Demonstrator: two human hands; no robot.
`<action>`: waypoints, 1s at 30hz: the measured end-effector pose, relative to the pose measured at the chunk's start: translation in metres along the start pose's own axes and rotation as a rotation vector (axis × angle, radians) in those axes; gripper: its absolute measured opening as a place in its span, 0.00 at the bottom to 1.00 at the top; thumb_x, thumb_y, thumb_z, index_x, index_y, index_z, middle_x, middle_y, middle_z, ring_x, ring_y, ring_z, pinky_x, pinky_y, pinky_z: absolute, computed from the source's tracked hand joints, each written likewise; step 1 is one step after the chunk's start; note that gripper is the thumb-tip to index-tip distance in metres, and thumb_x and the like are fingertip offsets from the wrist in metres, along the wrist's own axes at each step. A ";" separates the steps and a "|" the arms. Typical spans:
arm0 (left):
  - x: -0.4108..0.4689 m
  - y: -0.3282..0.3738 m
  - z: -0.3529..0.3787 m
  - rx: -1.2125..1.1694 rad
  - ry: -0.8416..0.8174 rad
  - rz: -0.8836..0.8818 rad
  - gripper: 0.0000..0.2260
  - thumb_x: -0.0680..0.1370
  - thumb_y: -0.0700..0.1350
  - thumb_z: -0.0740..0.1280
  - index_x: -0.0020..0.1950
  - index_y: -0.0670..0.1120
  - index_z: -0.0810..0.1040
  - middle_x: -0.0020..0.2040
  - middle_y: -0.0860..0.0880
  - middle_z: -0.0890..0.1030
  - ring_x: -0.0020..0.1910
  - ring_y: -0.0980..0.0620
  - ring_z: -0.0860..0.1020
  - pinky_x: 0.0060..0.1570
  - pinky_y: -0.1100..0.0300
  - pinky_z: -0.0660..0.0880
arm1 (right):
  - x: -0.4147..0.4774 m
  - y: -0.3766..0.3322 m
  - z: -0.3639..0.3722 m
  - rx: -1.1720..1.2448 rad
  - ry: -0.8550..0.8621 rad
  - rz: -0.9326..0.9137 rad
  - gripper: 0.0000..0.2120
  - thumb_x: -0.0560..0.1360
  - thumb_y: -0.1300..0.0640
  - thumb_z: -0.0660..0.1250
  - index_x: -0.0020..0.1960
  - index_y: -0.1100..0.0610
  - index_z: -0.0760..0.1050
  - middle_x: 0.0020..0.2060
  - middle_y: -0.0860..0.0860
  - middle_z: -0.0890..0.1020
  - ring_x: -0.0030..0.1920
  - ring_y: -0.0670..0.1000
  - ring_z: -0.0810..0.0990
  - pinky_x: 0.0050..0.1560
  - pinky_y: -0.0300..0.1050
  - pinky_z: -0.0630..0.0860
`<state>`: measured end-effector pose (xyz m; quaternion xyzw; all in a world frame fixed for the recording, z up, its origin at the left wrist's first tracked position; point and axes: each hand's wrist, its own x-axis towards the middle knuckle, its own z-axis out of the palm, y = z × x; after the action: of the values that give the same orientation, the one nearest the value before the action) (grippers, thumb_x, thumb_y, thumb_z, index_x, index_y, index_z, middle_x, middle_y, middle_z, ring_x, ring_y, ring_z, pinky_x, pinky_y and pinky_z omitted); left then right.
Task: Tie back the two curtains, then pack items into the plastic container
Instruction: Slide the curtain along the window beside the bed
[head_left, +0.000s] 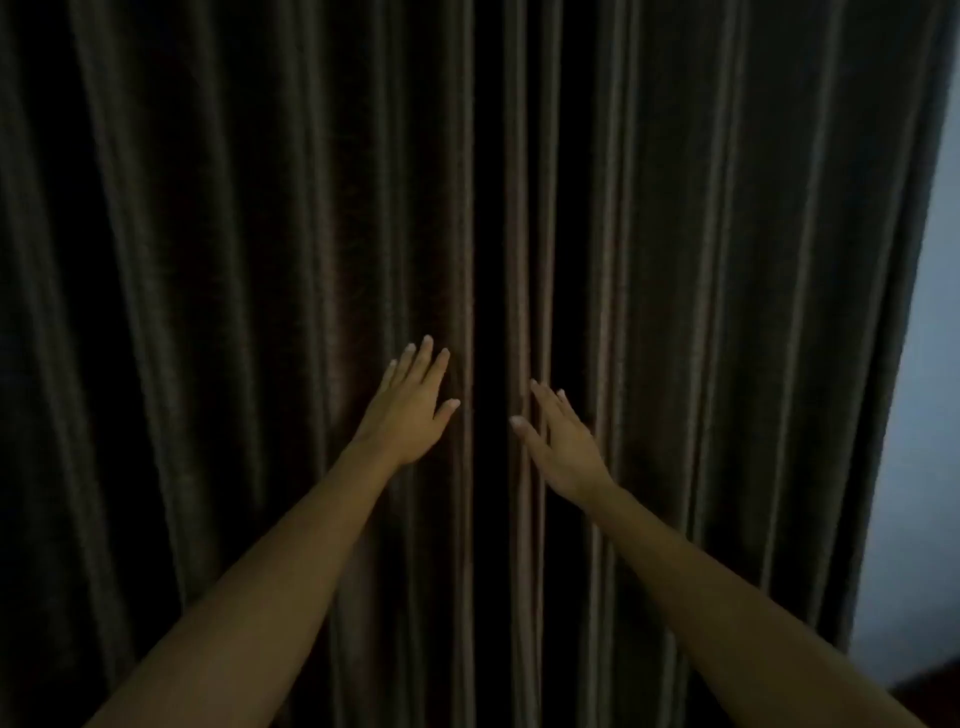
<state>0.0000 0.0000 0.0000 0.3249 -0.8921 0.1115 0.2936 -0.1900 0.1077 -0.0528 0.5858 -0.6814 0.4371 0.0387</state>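
Two dark brown pleated curtains hang drawn together and fill the head view: the left curtain (234, 312) and the right curtain (727, 312), meeting at a dark seam in the middle. My left hand (410, 410) is held flat with fingers spread at the inner edge of the left curtain. My right hand (563, 441) is open too, its fingertips at the inner edge of the right curtain. Neither hand grips any fabric. No tie-back or plastic container is in sight.
A pale wall (924, 415) shows beside the right curtain's outer edge. A strip of dark floor (930, 691) appears at the bottom right corner. The room is dim.
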 end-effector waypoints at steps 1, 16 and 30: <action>0.009 -0.001 0.001 0.035 0.035 0.026 0.29 0.82 0.54 0.54 0.78 0.46 0.46 0.79 0.44 0.43 0.78 0.46 0.43 0.74 0.52 0.42 | 0.009 -0.001 0.005 0.013 0.037 -0.013 0.32 0.79 0.38 0.55 0.79 0.48 0.50 0.78 0.45 0.54 0.78 0.47 0.46 0.72 0.44 0.49; 0.158 -0.007 -0.031 0.503 0.375 0.313 0.25 0.82 0.53 0.50 0.76 0.43 0.58 0.78 0.42 0.54 0.77 0.45 0.51 0.74 0.50 0.44 | 0.142 -0.005 0.072 0.271 0.129 -0.229 0.38 0.76 0.32 0.58 0.79 0.44 0.47 0.76 0.45 0.61 0.74 0.48 0.62 0.73 0.51 0.63; 0.216 -0.038 -0.041 1.016 0.129 0.336 0.32 0.72 0.40 0.38 0.76 0.42 0.60 0.76 0.36 0.57 0.75 0.40 0.58 0.74 0.46 0.54 | 0.175 -0.010 0.155 0.359 0.068 -0.432 0.30 0.79 0.55 0.50 0.77 0.47 0.41 0.78 0.48 0.45 0.77 0.44 0.37 0.76 0.42 0.36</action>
<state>-0.0905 -0.1241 0.1621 0.2711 -0.7456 0.5943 0.1316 -0.1649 -0.1249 -0.0443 0.7001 -0.4508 0.5516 0.0495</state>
